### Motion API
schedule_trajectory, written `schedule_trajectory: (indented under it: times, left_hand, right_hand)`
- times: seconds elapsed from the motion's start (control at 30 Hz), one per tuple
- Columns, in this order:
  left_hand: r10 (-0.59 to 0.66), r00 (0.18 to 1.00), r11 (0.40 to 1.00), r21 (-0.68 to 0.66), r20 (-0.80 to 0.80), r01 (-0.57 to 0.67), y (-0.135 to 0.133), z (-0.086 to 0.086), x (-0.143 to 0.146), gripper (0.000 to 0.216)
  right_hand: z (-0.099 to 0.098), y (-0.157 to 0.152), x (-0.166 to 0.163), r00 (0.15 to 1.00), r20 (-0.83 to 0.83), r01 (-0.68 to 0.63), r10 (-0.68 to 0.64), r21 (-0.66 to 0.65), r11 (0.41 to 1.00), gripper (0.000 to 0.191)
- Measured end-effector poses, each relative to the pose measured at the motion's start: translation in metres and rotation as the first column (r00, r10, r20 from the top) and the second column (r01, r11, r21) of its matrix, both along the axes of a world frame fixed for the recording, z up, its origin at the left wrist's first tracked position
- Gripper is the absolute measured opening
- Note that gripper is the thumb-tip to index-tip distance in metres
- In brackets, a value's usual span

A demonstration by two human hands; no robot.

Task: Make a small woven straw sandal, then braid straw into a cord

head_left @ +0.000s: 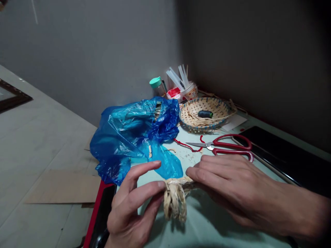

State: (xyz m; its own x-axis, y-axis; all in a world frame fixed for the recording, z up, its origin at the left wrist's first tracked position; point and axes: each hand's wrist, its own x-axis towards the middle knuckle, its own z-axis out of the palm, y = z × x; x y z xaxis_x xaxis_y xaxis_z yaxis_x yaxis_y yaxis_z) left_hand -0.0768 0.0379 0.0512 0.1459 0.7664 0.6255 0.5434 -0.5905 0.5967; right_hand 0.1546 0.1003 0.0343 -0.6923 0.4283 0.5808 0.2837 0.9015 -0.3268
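Between my two hands is a small piece of pale braided straw-like fibre (176, 201), with several loops hanging down from its upper edge. My left hand (137, 206) pinches its left end between thumb and a finger, the index finger stretched out above. My right hand (232, 186) is closed on the right end, and its fingers hide that part. Just beyond my right hand lie scissors (224, 144) with red handles, blades pointing left. A red cord (188, 145) curls beside the blade tips.
A crumpled blue plastic bag (124, 131) covers the table's left side. Behind stand a woven basket (186, 124) with a dark thread spool (205, 114), a jar with a green lid (155, 82), and a cup (191, 92) of clear sticks. A black flat object (284, 151) lies right.
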Motion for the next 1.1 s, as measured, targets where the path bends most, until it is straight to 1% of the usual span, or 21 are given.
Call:
schedule_trajectory:
  times: [0.1, 0.17, 0.27, 0.37, 0.47, 0.53, 0.6, 0.7, 0.77, 0.87, 0.93, 1.03, 1.1]
  left_hand:
    - [0.002, 0.999, 1.000, 0.020, -0.035, -0.001, 0.002, -0.007, -0.001, 0.044]
    - [-0.007, 0.999, 1.000, 0.023, -0.036, 0.008, 0.004, -0.009, 0.001, 0.044]
    - [-0.010, 1.000, 0.998, 0.061, -0.006, 0.010, 0.005, -0.009, 0.008, 0.043]
    - [-0.006, 1.000, 0.994, 0.106, 0.010, 0.005, 0.007, -0.007, 0.016, 0.035]
    - [0.026, 0.998, 0.982, 0.185, 0.057, -0.036, 0.008, -0.008, 0.025, 0.027]
    - [0.057, 0.993, 0.975, 0.208, 0.104, -0.078, 0.008, -0.008, 0.029, 0.023]
    - [0.057, 0.991, 0.976, 0.204, 0.118, -0.080, 0.006, -0.008, 0.029, 0.019]
    - [0.032, 0.998, 0.984, 0.175, 0.047, -0.040, 0.000, -0.010, 0.022, 0.015]
    - [0.066, 0.998, 0.982, 0.179, 0.000, -0.065, -0.006, -0.010, 0.017, 0.016]
    - [0.135, 0.991, 0.972, 0.200, -0.025, -0.127, -0.010, -0.009, 0.014, 0.017]
    - [0.105, 0.993, 0.980, 0.176, -0.046, -0.096, -0.010, -0.008, 0.014, 0.017]
    - [0.034, 0.996, 0.989, 0.146, -0.088, -0.021, -0.004, -0.011, 0.014, 0.026]
    - [0.038, 0.994, 0.997, 0.076, -0.098, -0.030, -0.001, -0.015, 0.010, 0.039]
  right_hand:
    - [-0.001, 0.000, -0.001, 1.000, -0.022, 0.006, -0.006, 0.023, 1.000, 0.031]
    - [-0.004, -0.001, -0.002, 0.999, -0.034, 0.008, -0.007, 0.037, 0.999, 0.029]
    - [-0.008, -0.001, -0.004, 0.999, -0.046, 0.017, -0.015, 0.051, 0.999, 0.027]
    - [-0.009, -0.002, -0.006, 0.997, -0.069, 0.026, -0.022, 0.057, 0.998, 0.028]
    - [-0.012, -0.002, -0.009, 0.996, -0.092, 0.026, -0.021, 0.055, 0.998, 0.028]
    - [-0.015, -0.003, -0.010, 0.995, -0.096, 0.019, -0.015, 0.039, 0.999, 0.027]
    - [-0.018, -0.004, -0.011, 0.995, -0.100, 0.008, -0.006, 0.020, 1.000, 0.025]
    - [-0.020, -0.006, -0.012, 0.994, -0.109, -0.004, 0.004, 0.003, 1.000, 0.025]
    - [-0.019, -0.008, -0.012, 0.994, -0.109, -0.016, 0.015, -0.012, 1.000, 0.026]
    - [-0.017, -0.010, -0.012, 0.994, -0.104, -0.036, 0.033, -0.025, 0.999, 0.028]
    - [-0.017, -0.009, -0.012, 0.993, -0.111, -0.031, 0.031, -0.003, 1.000, 0.027]
    - [-0.019, -0.005, -0.011, 0.992, -0.123, -0.009, 0.015, 0.049, 0.999, 0.026]
    - [-0.021, -0.002, -0.010, 0.994, -0.111, -0.003, 0.011, 0.075, 0.997, 0.027]
